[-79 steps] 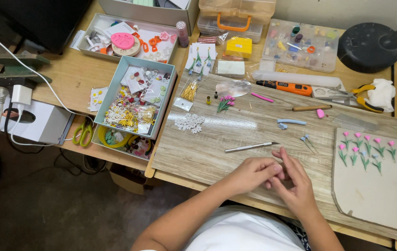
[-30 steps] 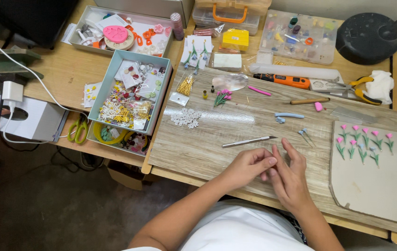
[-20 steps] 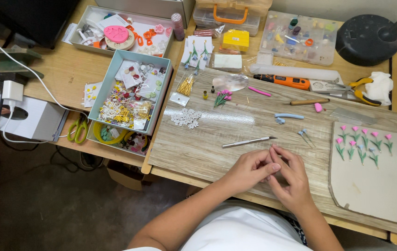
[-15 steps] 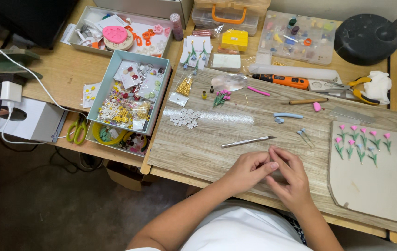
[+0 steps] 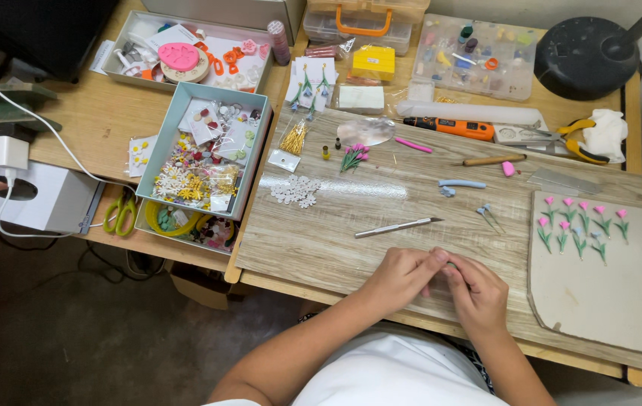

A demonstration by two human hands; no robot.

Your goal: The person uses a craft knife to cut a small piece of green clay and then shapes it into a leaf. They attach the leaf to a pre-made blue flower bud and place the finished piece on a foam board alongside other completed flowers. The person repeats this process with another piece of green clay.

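Both hands pinch together over the near edge of the wood-grain work board (image 5: 321,240).

Left hand (image 5: 400,277) and right hand (image 5: 477,292) meet fingertip to fingertip, fingers narrow; whatever they hold is hidden. The slim silver craft knife (image 5: 397,227) lies just beyond, long axis left-right, nearer the left hand.

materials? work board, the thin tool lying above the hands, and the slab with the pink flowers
Work board: looks like wood or wood-print laminate, matte, grey-brown grain lines. Thin tool: likely metal, silvery sheen, pointed tip. Slab: flat beige sheet, matte, chipped lower edge; maybe cardboard or foam board, hard to tell.
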